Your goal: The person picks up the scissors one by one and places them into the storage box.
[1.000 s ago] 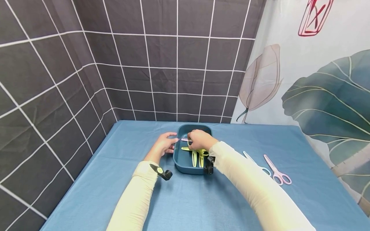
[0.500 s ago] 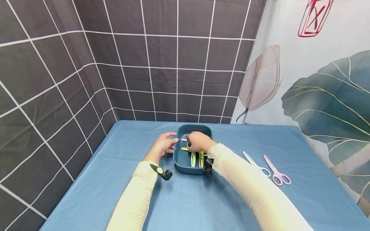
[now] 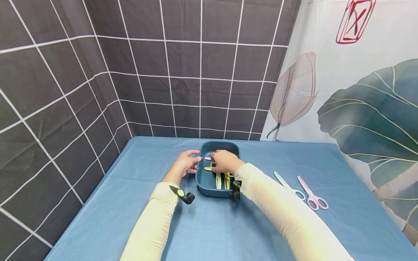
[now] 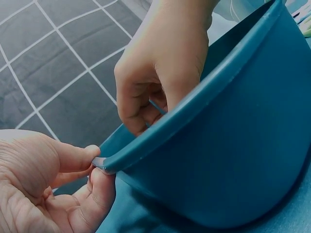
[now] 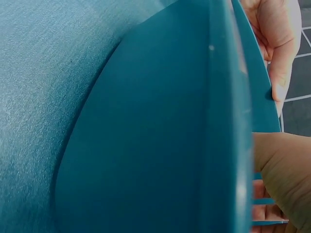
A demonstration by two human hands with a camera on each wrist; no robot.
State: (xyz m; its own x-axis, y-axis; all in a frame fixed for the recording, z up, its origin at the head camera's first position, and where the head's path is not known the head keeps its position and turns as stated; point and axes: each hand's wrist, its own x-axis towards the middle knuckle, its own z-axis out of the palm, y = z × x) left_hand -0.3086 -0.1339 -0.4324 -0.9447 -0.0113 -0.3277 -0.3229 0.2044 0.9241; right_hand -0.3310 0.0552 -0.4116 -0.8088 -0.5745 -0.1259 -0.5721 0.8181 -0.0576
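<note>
My left hand (image 3: pixel 185 164) is at the left side of a dark blue rectangular bin (image 3: pixel 200 183); thumb and finger pinch its rim (image 4: pixel 141 145). Inside the bin is my right hand (image 3: pixel 226 161), fingers curled at a yellow scissors handle (image 3: pixel 213 165). In the left wrist view the same hand (image 4: pixel 165 68) reaches over the far wall with fingers bent. Other yellow scissors blades (image 3: pixel 218 181) lie on the bin floor below it, along with a pale pink blade tip (image 3: pixel 208 158). The rest of these scissors is hidden under the right hand, so the grip is only partly visible.
Right of the bin, light blue scissors (image 3: pixel 289 185) and pink scissors (image 3: pixel 311 195) lie side by side on the blue tablecloth (image 3: pixel 209 228). Behind stands a dark gridded cloth wall (image 3: pixel 183 90), with a leaf-patterned cloth (image 3: pixel 375 123) at the right.
My right hand has shifted slightly lower in the bin, and the yellow loop at its fingers with it. The left hand stays at the rim.
</note>
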